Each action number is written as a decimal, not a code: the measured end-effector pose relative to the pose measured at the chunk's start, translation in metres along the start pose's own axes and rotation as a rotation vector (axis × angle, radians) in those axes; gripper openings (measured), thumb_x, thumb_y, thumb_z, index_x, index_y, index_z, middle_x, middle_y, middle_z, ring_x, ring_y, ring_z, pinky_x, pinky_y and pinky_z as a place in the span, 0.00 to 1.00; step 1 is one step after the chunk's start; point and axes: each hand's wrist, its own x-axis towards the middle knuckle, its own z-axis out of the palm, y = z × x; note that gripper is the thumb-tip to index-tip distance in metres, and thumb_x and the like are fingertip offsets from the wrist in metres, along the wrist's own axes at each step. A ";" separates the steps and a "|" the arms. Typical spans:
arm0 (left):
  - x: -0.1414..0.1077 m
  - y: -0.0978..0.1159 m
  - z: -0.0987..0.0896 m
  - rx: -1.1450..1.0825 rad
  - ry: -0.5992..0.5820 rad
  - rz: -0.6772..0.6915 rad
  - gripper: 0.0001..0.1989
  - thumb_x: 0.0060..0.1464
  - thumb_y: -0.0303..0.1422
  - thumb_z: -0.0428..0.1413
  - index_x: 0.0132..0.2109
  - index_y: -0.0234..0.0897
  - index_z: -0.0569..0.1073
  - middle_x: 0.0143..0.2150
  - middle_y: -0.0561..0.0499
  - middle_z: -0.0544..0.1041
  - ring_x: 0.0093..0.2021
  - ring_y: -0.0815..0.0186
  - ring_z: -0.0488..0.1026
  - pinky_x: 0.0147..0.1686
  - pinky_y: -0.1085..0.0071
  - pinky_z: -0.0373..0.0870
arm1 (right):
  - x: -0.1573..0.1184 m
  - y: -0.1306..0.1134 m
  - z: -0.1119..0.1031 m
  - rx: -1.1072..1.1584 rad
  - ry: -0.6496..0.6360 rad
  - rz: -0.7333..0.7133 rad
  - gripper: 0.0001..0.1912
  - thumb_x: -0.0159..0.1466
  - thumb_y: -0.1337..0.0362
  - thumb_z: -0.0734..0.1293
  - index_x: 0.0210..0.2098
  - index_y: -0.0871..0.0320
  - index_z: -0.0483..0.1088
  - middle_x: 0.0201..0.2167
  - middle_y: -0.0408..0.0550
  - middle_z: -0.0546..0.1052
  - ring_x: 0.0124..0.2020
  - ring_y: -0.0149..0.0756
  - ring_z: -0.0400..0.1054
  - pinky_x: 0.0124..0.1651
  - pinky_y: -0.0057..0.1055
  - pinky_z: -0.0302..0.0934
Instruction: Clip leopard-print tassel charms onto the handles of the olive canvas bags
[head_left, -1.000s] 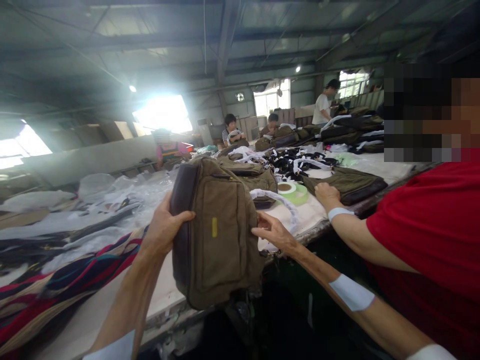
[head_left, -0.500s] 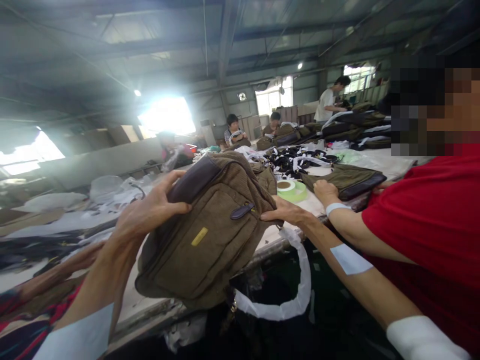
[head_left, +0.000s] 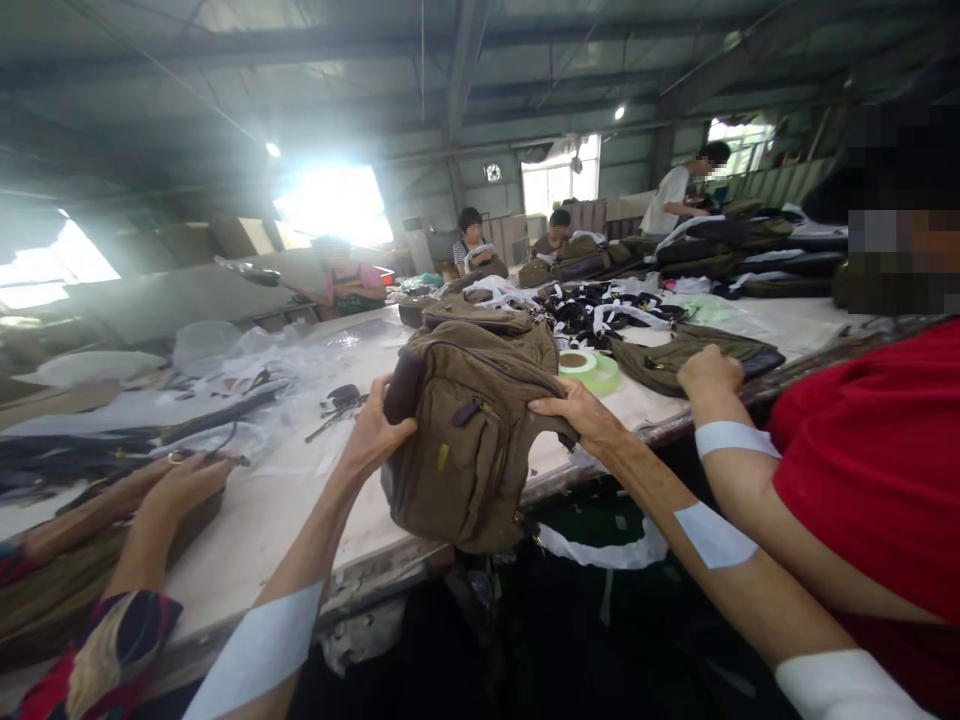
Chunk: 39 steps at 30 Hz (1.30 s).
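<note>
Between my hands a brown corduroy bag (head_left: 442, 480) with dark trim is held over the table's front edge. My left hand (head_left: 375, 432) grips its dark left side, thumb on the front face. On the right, my right hand (head_left: 577, 412) pinches the upper right side of the bag. A zip with a dark puller (head_left: 468, 411) and a small yellow tag show on the front. From its lower right hangs a handle wrapped in white (head_left: 604, 548). Behind it, another brown bag (head_left: 480, 318) lies on the table.
Tape rolls (head_left: 576, 364) lie right of the bag, near a heap of dark straps (head_left: 600, 303). A co-worker in a red sleeve (head_left: 877, 460) rests a fist on a flat bag (head_left: 675, 350). At left, another person's hands (head_left: 184, 490) work close by. Plastic wrapping (head_left: 225, 365) covers the left table.
The bag has moved away from me over the table and turned more upright, both hands still on it. The left neighbour's hands have come further into view; the red-sleeved co-worker's hand has shifted right.
</note>
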 end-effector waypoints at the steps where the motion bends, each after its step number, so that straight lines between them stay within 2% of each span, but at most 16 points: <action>1: 0.001 -0.001 0.002 0.012 0.012 0.012 0.32 0.40 0.31 0.55 0.56 0.39 0.58 0.44 0.50 0.72 0.40 0.61 0.71 0.42 0.66 0.67 | 0.001 0.000 -0.001 0.082 -0.018 0.046 0.19 0.47 0.61 0.72 0.38 0.61 0.74 0.33 0.47 0.79 0.36 0.40 0.72 0.40 0.34 0.68; 4: 0.008 -0.001 0.001 0.089 0.035 0.069 0.31 0.42 0.30 0.54 0.56 0.39 0.57 0.44 0.48 0.72 0.39 0.62 0.71 0.42 0.66 0.67 | 0.004 0.003 -0.004 0.218 0.013 0.123 0.21 0.43 0.64 0.74 0.38 0.60 0.74 0.32 0.45 0.79 0.33 0.36 0.73 0.39 0.31 0.68; 7: 0.017 0.003 -0.004 0.183 0.060 0.118 0.29 0.42 0.30 0.53 0.55 0.38 0.60 0.44 0.48 0.72 0.39 0.61 0.70 0.43 0.66 0.65 | 0.006 0.009 -0.004 0.211 0.052 0.147 0.21 0.43 0.64 0.75 0.38 0.60 0.74 0.33 0.45 0.79 0.31 0.35 0.73 0.37 0.30 0.68; 10: 0.024 0.008 -0.010 0.279 0.064 0.144 0.28 0.43 0.31 0.52 0.54 0.37 0.63 0.40 0.49 0.72 0.37 0.61 0.69 0.42 0.66 0.65 | 0.010 0.013 -0.002 0.189 0.093 0.183 0.19 0.43 0.64 0.74 0.35 0.60 0.74 0.28 0.43 0.78 0.28 0.33 0.71 0.33 0.28 0.67; 16: 0.037 0.019 -0.017 0.360 0.043 0.194 0.30 0.42 0.31 0.51 0.56 0.36 0.63 0.42 0.49 0.72 0.39 0.60 0.68 0.43 0.67 0.64 | 0.021 0.018 -0.003 0.164 0.131 0.200 0.17 0.43 0.62 0.74 0.31 0.61 0.72 0.20 0.39 0.73 0.15 0.23 0.60 0.16 0.21 0.54; 22: 0.044 0.025 -0.016 0.355 0.024 0.206 0.31 0.42 0.30 0.52 0.57 0.36 0.64 0.43 0.49 0.73 0.41 0.59 0.68 0.46 0.65 0.63 | 0.025 0.027 -0.010 0.114 0.111 0.195 0.18 0.44 0.60 0.74 0.32 0.60 0.70 0.20 0.39 0.72 0.15 0.23 0.58 0.16 0.21 0.52; 25: 0.046 0.029 -0.015 0.381 0.021 0.204 0.30 0.42 0.30 0.52 0.56 0.36 0.65 0.43 0.49 0.73 0.42 0.58 0.69 0.47 0.65 0.63 | 0.030 0.034 -0.015 0.003 0.108 0.151 0.19 0.48 0.57 0.72 0.35 0.61 0.71 0.24 0.42 0.74 0.20 0.27 0.63 0.23 0.25 0.60; 27: 0.051 0.033 -0.014 0.416 0.033 0.191 0.30 0.42 0.30 0.52 0.56 0.36 0.65 0.42 0.49 0.74 0.41 0.58 0.69 0.46 0.64 0.63 | 0.032 0.037 -0.018 -0.181 0.168 0.013 0.21 0.50 0.57 0.70 0.41 0.61 0.71 0.33 0.47 0.76 0.31 0.35 0.69 0.35 0.32 0.65; 29: 0.060 0.036 -0.014 0.447 0.050 0.173 0.29 0.42 0.29 0.52 0.55 0.36 0.66 0.42 0.48 0.74 0.41 0.57 0.69 0.46 0.63 0.63 | 0.029 0.039 -0.018 -0.430 0.326 -0.197 0.25 0.52 0.58 0.70 0.47 0.60 0.69 0.45 0.53 0.73 0.46 0.42 0.66 0.49 0.40 0.62; 31: 0.072 0.037 -0.014 0.442 0.062 0.159 0.29 0.41 0.29 0.52 0.54 0.35 0.68 0.43 0.46 0.74 0.42 0.57 0.69 0.46 0.62 0.63 | 0.018 0.042 -0.012 -0.604 0.445 -0.361 0.27 0.54 0.59 0.69 0.52 0.59 0.65 0.51 0.55 0.68 0.53 0.45 0.60 0.55 0.43 0.57; 32: 0.079 0.036 -0.014 0.417 0.068 0.142 0.28 0.40 0.29 0.53 0.53 0.34 0.69 0.43 0.46 0.74 0.43 0.57 0.69 0.46 0.62 0.63 | 0.009 0.045 -0.006 -0.633 0.413 -0.396 0.27 0.55 0.59 0.68 0.53 0.58 0.64 0.52 0.55 0.67 0.54 0.44 0.60 0.55 0.43 0.57; 33: 0.087 0.035 -0.014 0.371 0.071 0.111 0.27 0.39 0.29 0.53 0.51 0.34 0.70 0.42 0.46 0.74 0.42 0.57 0.70 0.46 0.62 0.64 | 0.000 0.049 0.001 -0.634 0.311 -0.399 0.26 0.56 0.60 0.67 0.54 0.57 0.64 0.52 0.55 0.67 0.53 0.43 0.60 0.54 0.41 0.58; 34: 0.093 0.033 -0.014 0.303 0.074 0.062 0.26 0.38 0.29 0.53 0.49 0.34 0.70 0.40 0.47 0.74 0.40 0.58 0.70 0.44 0.62 0.65 | -0.010 0.056 0.010 -0.622 0.154 -0.371 0.26 0.56 0.60 0.68 0.54 0.57 0.64 0.51 0.54 0.68 0.52 0.43 0.62 0.53 0.40 0.59; 36: 0.104 0.030 -0.013 0.121 0.079 -0.085 0.25 0.36 0.28 0.53 0.47 0.34 0.71 0.34 0.48 0.74 0.34 0.59 0.71 0.38 0.63 0.67 | -0.026 0.075 0.026 -0.596 -0.189 -0.249 0.31 0.52 0.61 0.71 0.55 0.57 0.63 0.49 0.54 0.70 0.50 0.43 0.65 0.51 0.39 0.60; 37: 0.107 0.030 -0.012 0.029 0.091 -0.172 0.25 0.35 0.27 0.53 0.46 0.34 0.71 0.31 0.49 0.74 0.31 0.60 0.71 0.35 0.63 0.68 | -0.031 0.086 0.033 -0.581 -0.311 -0.168 0.34 0.50 0.61 0.72 0.55 0.58 0.63 0.47 0.54 0.72 0.48 0.44 0.66 0.51 0.40 0.61; 39: 0.111 0.029 -0.012 -0.110 0.135 -0.319 0.24 0.32 0.26 0.53 0.43 0.34 0.71 0.27 0.50 0.72 0.27 0.60 0.70 0.30 0.63 0.68 | -0.033 0.109 0.040 -0.497 -0.442 0.006 0.28 0.50 0.62 0.71 0.51 0.61 0.67 0.40 0.52 0.75 0.42 0.42 0.69 0.47 0.39 0.62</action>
